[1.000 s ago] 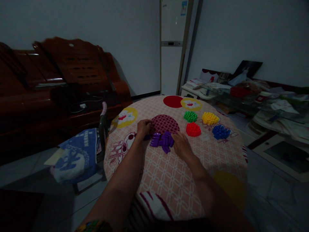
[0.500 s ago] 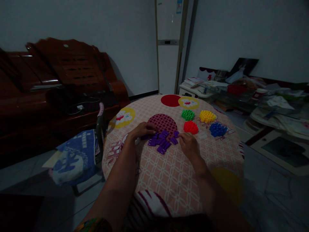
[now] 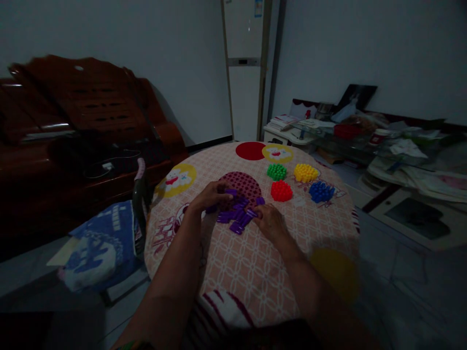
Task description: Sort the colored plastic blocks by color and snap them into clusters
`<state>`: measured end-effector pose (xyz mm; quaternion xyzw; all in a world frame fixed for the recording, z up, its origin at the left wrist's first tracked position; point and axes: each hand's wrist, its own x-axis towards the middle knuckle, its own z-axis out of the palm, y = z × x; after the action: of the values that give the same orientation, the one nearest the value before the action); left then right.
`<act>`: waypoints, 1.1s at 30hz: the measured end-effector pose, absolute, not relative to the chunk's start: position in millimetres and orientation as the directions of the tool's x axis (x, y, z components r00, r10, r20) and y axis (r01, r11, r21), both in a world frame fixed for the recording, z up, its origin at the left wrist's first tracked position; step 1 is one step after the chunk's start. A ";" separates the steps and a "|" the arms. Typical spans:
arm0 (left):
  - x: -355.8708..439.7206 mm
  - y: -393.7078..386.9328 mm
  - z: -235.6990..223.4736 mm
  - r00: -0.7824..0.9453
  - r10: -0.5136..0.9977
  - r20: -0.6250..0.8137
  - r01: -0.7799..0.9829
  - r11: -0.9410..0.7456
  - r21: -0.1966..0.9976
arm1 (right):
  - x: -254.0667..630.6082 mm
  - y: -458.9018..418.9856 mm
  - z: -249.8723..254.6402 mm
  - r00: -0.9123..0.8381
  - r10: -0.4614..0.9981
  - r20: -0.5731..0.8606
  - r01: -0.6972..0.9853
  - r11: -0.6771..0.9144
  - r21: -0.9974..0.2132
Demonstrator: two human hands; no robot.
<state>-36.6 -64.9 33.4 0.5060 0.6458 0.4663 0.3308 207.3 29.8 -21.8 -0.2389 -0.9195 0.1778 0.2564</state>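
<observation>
Several small purple plastic pieces [image 3: 237, 216] lie in a loose pile on the round table. Over the pile's far left side, my left hand [image 3: 212, 195] is closed on one purple piece [image 3: 231, 192], lifted a little above the others. My right hand [image 3: 270, 222] is at the pile's right edge, its fingertips pinched on another purple piece [image 3: 251, 213]. One more purple piece lies just beyond the right fingertips. The far part of the pile overlaps a dark red printed circle [image 3: 242, 182] on the cloth. Dim light hides the pieces' finer shape.
Right of the pile stand knobbly clusters of small plastic pieces: red [image 3: 281, 191], green [image 3: 276, 171], yellow [image 3: 305, 172] and blue [image 3: 321, 192]. A patterned cloth [image 3: 251, 272] covers the table. A chair with a blue cloth [image 3: 102, 243] stands left; a cluttered glass-topped stand [image 3: 350, 141] is at right.
My left hand has picked up a purple piece. The right hand has moved left, back to the pile, and the purple pieces are spread more loosely. The view has swung slightly right.
</observation>
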 end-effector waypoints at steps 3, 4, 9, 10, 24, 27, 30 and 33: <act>-13.7 -52.9 41.0 -0.242 0.964 0.107 0.336 -0.020 0.942 | 209.2 33.8 -13.1 -0.674 0.657 0.338 0.383 0.702 -0.601; -4.7 -48.2 42.4 -0.219 0.968 0.124 0.346 -0.042 0.937 | 212.2 37.6 -9.1 -0.627 0.705 0.332 0.381 0.649 -0.659; 43.1 -22.8 40.9 -0.069 0.988 0.135 0.416 -0.094 0.904 | 245.7 72.9 8.8 -0.339 0.865 0.371 0.291 0.471 -0.833; 52.6 -17.2 39.5 -0.032 0.988 0.151 0.447 -0.121 0.887 | 253.7 80.2 10.3 -0.305 0.876 0.374 0.300 0.461 -0.835; 120.9 6.6 -3.0 -0.050 0.926 0.374 0.689 -0.239 0.684 | 280.9 93.4 -7.0 -0.365 0.862 0.350 0.511 0.500 -0.699; 121.0 4.8 -5.8 -0.134 0.926 0.352 0.674 -0.175 0.718 | 281.2 94.4 -8.8 -0.411 0.845 0.343 0.509 0.525 -0.683; 125.7 5.4 -6.0 -0.213 0.929 0.303 0.647 -0.098 0.756 | 281.5 94.4 -10.1 -0.466 0.813 0.350 0.545 0.575 -0.610; 131.6 6.4 -6.8 -0.247 0.925 0.290 0.616 -0.081 0.783 | 281.2 93.8 -10.5 -0.484 0.806 0.342 0.569 0.586 -0.577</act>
<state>131.6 6.4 -6.8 0.5883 0.6549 0.4410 0.1750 281.2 93.8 -10.5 -0.4099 -0.8384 0.1971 0.3003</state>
